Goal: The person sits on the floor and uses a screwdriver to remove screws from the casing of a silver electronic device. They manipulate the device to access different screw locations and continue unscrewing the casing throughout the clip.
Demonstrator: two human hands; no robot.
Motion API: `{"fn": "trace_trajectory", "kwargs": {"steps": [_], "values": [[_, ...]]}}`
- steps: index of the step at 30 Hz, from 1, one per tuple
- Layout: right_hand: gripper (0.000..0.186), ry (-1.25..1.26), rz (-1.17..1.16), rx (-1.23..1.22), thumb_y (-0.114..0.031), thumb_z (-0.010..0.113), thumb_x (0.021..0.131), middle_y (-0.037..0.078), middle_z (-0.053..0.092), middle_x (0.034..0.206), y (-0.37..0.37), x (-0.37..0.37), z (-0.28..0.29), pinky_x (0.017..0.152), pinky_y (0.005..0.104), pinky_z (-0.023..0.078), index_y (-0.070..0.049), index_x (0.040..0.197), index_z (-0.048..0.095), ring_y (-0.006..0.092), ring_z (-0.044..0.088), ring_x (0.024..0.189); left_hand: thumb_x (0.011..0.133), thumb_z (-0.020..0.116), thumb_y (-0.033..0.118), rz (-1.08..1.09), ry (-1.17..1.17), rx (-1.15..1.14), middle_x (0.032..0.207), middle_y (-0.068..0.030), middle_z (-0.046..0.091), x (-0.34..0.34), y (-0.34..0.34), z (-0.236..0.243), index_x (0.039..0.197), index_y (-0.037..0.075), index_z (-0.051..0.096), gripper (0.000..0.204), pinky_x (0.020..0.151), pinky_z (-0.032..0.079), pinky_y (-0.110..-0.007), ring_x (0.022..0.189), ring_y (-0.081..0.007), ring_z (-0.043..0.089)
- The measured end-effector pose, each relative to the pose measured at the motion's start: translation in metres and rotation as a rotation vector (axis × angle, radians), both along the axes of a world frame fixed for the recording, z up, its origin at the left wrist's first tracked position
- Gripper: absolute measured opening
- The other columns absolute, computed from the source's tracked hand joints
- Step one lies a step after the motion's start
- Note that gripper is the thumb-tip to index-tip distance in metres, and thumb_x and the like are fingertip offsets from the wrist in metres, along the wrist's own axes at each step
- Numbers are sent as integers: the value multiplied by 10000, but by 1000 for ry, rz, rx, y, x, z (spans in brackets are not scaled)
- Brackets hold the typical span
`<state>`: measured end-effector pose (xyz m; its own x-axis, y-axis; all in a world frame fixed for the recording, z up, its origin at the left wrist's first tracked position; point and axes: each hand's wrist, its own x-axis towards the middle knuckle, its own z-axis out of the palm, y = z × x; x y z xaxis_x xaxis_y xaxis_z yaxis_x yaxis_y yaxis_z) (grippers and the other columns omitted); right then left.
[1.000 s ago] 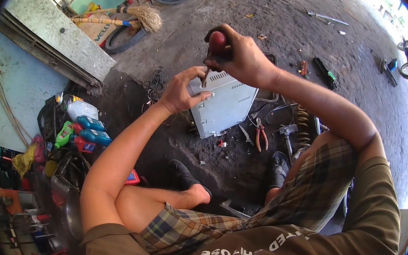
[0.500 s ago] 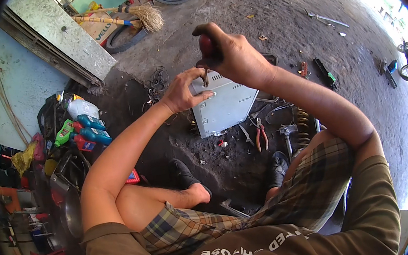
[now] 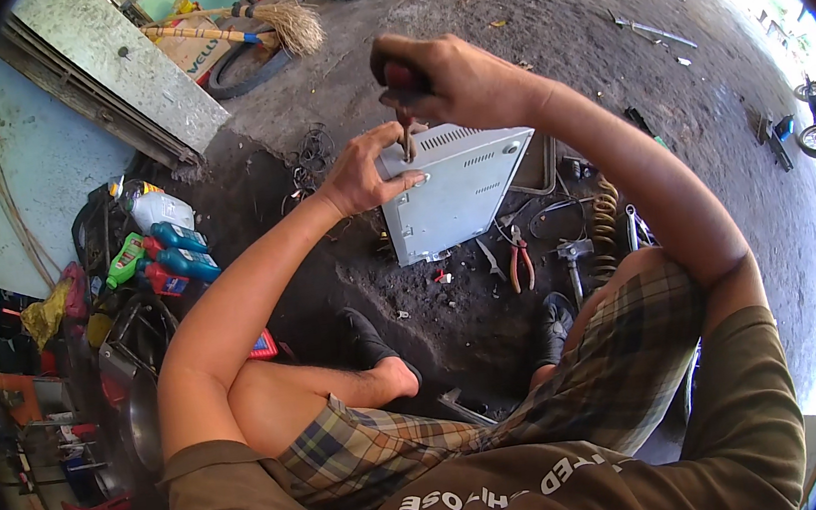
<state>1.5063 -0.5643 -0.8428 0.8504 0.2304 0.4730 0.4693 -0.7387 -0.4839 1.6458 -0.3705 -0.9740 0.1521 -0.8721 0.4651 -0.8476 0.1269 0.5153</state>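
A pale metal case (image 3: 451, 190) with slotted vents stands tilted on the dark ground in front of me. My left hand (image 3: 364, 174) grips its upper left corner, thumb on the face and fingers over the top edge. Above that corner my right hand (image 3: 453, 79) is wrapped round the red and dark handle of a screwdriver (image 3: 406, 134). The screwdriver points down, and its tip meets the case beside my left fingers. The exact spot under the tip is too small to make out.
Red-handled pliers (image 3: 521, 260), a hammer (image 3: 575, 261) and a coil spring (image 3: 604, 217) lie right of the case. Several bottles, one a blue bottle (image 3: 180, 239), stand at the left. A straw broom (image 3: 289, 27) and a tyre (image 3: 251, 69) lie farther back, near motorcycles.
My right hand has turned and shifted slightly left and down with the screwdriver. The case has tilted a little, showing more of its right corner. My left hand keeps its hold.
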Motion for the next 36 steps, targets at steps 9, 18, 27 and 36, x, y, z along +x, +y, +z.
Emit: {"fn": "trace_trajectory", "kwargs": {"steps": [9,18,27,36], "values": [[184,266,-208,-321,-169,716,978,129,808,936,19,5,37,816,453,582,7,1005,672,321,776,887,826,885,233,-35,55,-18,1262,-141,754,1,1,2,1050,55,638,378,1048,554,-446,1166,-385,727],[215,201,-118,-349,-58,712,888,165,762,932,10,26,33,822,453,575,15,1089,682,335,747,888,919,815,194,-50,48,5,1367,-171,726,4,2,0,1076,65,653,259,1077,534,-421,1231,-309,716],[471,61,-88,55,-112,834,852,160,754,987,-3,12,-2,855,430,590,-7,1275,658,282,756,920,1062,684,106,20,341,-28,1075,-109,805,-7,3,16,1180,-27,756,192,957,576,-325,1006,-183,758],[400,200,-184,204,-239,877,879,176,802,987,9,14,-51,886,405,611,-7,1173,734,280,793,945,968,833,124,155,456,7,962,-58,814,-8,2,13,1111,-25,775,215,863,592,-290,986,-101,758]]}}
